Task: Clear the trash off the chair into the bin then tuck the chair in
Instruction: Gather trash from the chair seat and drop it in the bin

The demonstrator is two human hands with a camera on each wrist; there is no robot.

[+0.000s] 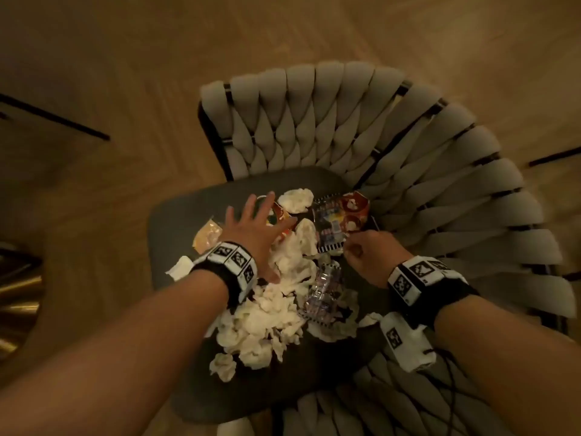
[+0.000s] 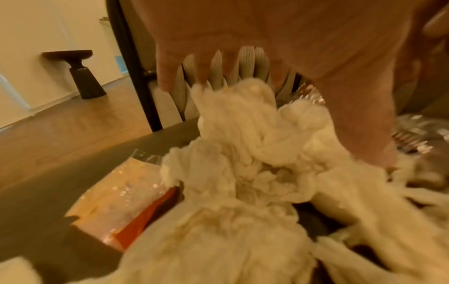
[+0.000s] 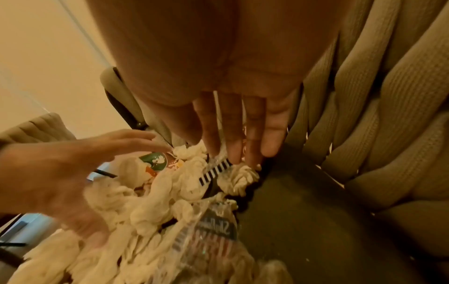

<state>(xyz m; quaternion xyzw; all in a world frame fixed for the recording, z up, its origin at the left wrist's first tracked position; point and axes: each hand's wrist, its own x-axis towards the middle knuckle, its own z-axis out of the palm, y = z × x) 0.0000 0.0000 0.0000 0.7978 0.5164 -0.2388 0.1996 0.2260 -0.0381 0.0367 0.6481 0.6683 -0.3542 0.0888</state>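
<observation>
The chair has a woven beige back (image 1: 314, 121) and a dark seat (image 1: 176, 221). On the seat lies a heap of crumpled white tissues (image 1: 267, 313) (image 2: 243, 153) mixed with wrappers. These are a red and black wrapper with a striped edge (image 1: 339, 221) (image 3: 213, 171), a clear crinkled one (image 1: 323, 287), a green and orange one (image 1: 276, 215) and an orange packet (image 1: 207, 236) (image 2: 116, 196). My left hand (image 1: 251, 228) (image 3: 73, 163) hovers spread over the tissues and the green wrapper. My right hand (image 1: 367, 250) (image 3: 238, 134) points straight fingers down onto the striped edge. No bin is in view.
Wood floor surrounds the chair. A dark pedestal side table (image 2: 80, 75) stands by the wall to the left. Part of another woven chair (image 3: 36, 126) shows behind my left arm. Something gold and shiny (image 1: 19, 294) sits at the left edge.
</observation>
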